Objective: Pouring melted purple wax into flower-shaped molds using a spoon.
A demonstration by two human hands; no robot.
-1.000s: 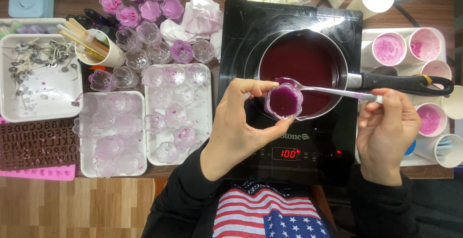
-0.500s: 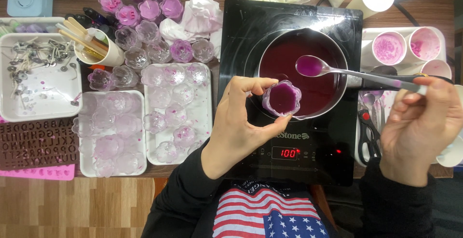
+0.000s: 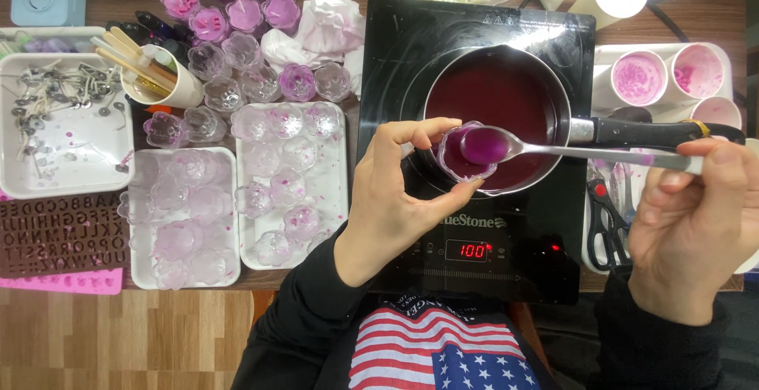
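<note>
While the small steel saucepan of dark purple liquid (image 3: 496, 97) sits on the black induction hob (image 3: 474, 145), we hold a small clear flower-shaped cup (image 3: 465, 154) over the pan's near rim, so that any drip would fall back into the pan rather than onto the hob. Our left hand (image 3: 395, 200) pinches the cup between thumb and curled fingers at its sides, which leaves the mouth open upward. Our right hand (image 3: 696, 224) is closed around the far end of a long metal spoon (image 3: 569, 151); the bowl, full of purple liquid, lies level right over the cup's mouth, touching or nearly touching it; we cannot tell which. The cup already holds some purple liquid.

The pan's black handle (image 3: 656, 131) points to our right, just above the spoon's shaft, clear of the left hand. The hob's red display (image 3: 472, 250) is lit.

Left of the hob, two white rectangular trays (image 3: 241, 255) carry more clear flower cups, several speckled pink. Beyond them stand filled pink flower cups (image 3: 237, 2) and a paper cup of wooden sticks (image 3: 158, 77). A white tray of metal wick tabs (image 3: 55, 113) and a brown letter mould (image 3: 59, 236) lie farther left. Right of the hob we note white paper cups with pink residue (image 3: 640, 77) and black-handled scissors (image 3: 607, 224).
</note>
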